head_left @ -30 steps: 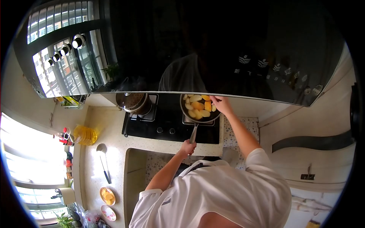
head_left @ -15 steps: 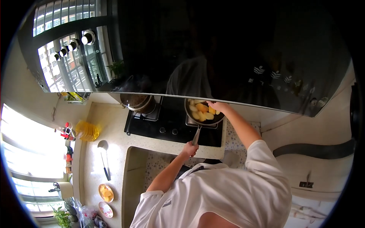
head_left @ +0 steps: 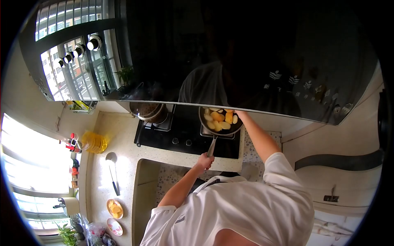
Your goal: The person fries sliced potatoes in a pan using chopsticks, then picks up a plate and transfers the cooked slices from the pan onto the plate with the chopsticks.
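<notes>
My left hand (head_left: 205, 161) is closed around the handle (head_left: 212, 146) of a dark frying pan (head_left: 200, 116) on the right burner. Pale yellow and orange slices (head_left: 225, 125) lie spread over the pan's bottom. My right hand (head_left: 239, 113) is at the pan's far right edge. The range hood's lower edge hides most of that hand, so its fingers and anything in them do not show.
A lidded pot (head_left: 148, 112) stands on the left burner of the black gas stove (head_left: 182, 149). The range hood (head_left: 246, 61) hangs low over it. On the left counter are an oil jug (head_left: 94, 142), a ladle (head_left: 113, 174), a plate with yellow slices (head_left: 115, 208) and a patterned plate (head_left: 115, 226).
My right hand has moved away from the pan's middle, farther under the hood, and uncovered slices on the pan's right side. My left hand stays on the handle.
</notes>
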Tool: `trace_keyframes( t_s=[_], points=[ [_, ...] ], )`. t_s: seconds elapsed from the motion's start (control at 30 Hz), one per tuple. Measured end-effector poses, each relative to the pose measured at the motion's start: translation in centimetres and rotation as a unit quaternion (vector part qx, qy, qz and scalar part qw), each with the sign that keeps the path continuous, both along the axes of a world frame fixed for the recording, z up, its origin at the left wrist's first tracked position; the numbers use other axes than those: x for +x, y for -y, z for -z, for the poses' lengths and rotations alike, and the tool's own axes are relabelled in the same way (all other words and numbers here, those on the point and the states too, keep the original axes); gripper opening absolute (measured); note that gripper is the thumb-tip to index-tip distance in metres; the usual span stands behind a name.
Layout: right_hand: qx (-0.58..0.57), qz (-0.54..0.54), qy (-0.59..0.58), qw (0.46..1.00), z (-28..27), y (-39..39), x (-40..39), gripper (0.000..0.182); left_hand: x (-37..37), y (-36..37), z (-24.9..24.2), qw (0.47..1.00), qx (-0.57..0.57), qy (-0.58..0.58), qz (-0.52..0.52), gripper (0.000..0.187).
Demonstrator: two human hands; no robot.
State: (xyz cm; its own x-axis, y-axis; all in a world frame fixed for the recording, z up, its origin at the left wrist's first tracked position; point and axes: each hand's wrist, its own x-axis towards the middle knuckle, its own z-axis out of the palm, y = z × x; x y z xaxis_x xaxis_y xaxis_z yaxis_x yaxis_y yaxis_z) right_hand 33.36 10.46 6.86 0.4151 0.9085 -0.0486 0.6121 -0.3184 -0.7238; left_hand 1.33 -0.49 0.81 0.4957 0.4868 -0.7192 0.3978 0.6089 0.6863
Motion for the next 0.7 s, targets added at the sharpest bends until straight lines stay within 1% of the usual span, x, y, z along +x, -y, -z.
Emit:
trace_keyframes(
  t_s=[0.03, 0.07, 0.1, 0.17, 0.27, 0.33, 0.37, 0.47, 0.57, 0.6, 0.63, 0.67, 0.7],
  points=[
    [0.005, 0.059, -0.095, 0.994, 0.6, -0.1, 0.6, 0.04, 0.0, 0.1, -0.2, 1.0, -0.004, 0.0, -0.004, 0.012],
    [0.021, 0.128, -0.2, 0.971, 1.2, -0.3, 1.2, 0.041, 0.1, 0.1, -0.3, 1.0, -0.007, 0.0, -0.007, 0.011],
    [0.064, 0.198, -0.334, 0.919, 2.2, -0.6, 2.0, 0.041, 0.1, 0.1, -0.5, 1.0, -0.01, 0.001, -0.01, 0.01],
    [0.122, 0.265, -0.484, 0.825, 5.3, -1.3, 3.6, 0.04, 0.1, 0.1, -0.7, 1.0, -0.01, -0.004, -0.01, 0.011],
    [0.195, 0.332, -0.324, 0.864, 8.6, -1.8, 4.9, 0.04, 0.2, -0.1, -0.5, 1.0, -0.002, -0.012, -0.002, 0.011],
    [0.179, 0.25, -0.192, 0.932, 6.3, -0.1, 3.4, 0.041, 0.1, -0.1, -0.4, 1.0, -0.001, -0.013, 0.003, 0.011],
    [0.169, 0.205, -0.124, 0.956, 4.7, 0.8, 2.5, 0.042, 0.1, -0.1, -0.4, 1.0, -0.004, -0.011, 0.003, 0.011],
    [0.058, 0.073, -0.088, 0.992, 2.8, 1.8, 1.5, 0.034, 0.0, -0.1, -0.3, 1.0, -0.004, -0.001, 0.003, 0.011],
    [-0.055, -0.062, -0.048, 0.995, 1.6, 2.6, 0.4, 0.027, 0.0, -0.1, -0.1, 1.0, -0.001, -0.002, 0.001, 0.011],
    [-0.017, -0.07, -0.019, 0.997, 1.5, 2.9, -0.1, 0.03, 0.1, -0.1, -0.1, 1.0, 0.0, -0.004, 0.0, 0.011],
    [0.076, -0.091, 0.014, 0.993, 2.4, 2.6, -0.3, 0.032, 0.1, -0.1, -0.1, 1.0, 0.0, -0.002, 0.001, 0.012],
    [0.169, -0.11, 0.047, 0.978, 3.4, 2.1, -0.6, 0.033, 0.0, -0.1, -0.1, 1.0, 0.001, 0.0, 0.002, 0.012],
    [0.259, -0.129, 0.079, 0.954, 3.2, 1.9, -1.2, 0.035, 0.0, -0.1, -0.1, 1.0, 0.002, 0.002, 0.003, 0.012]
  ],
)
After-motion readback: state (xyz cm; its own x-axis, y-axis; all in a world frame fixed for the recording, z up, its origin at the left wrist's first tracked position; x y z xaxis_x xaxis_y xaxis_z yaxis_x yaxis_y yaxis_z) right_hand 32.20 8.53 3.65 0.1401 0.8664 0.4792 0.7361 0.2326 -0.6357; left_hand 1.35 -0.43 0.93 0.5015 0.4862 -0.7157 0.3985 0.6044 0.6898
